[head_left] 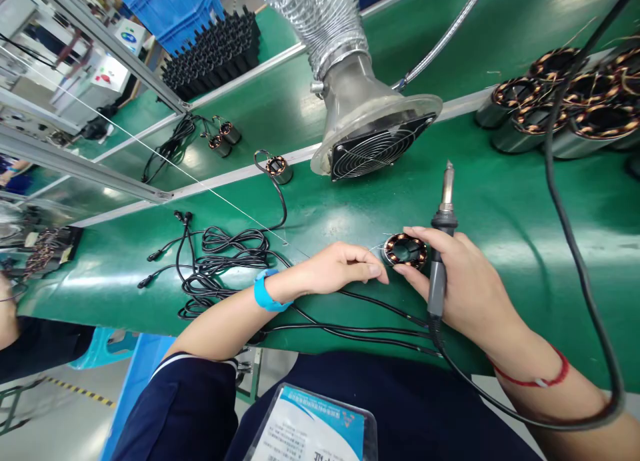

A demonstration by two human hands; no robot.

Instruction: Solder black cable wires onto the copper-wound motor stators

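Note:
A small motor stator [406, 250] with copper windings lies on the green belt [500, 201] in front of me. My right hand [463, 284] is closed around a soldering iron [443, 224], tip pointing up and away, while its fingertips also touch the stator's near side. My left hand [340, 268], with a blue wristband, is pinched at the stator's left edge, where thin wire leads stick out. Black cables [350, 328] run under both hands.
A fume extractor hood [375, 138] on a silver duct stands just behind the stator. Several finished stators [560, 104] sit at the far right. A tangle of black cables [220, 261] lies left. Another person's arm [7, 314] shows at the left edge.

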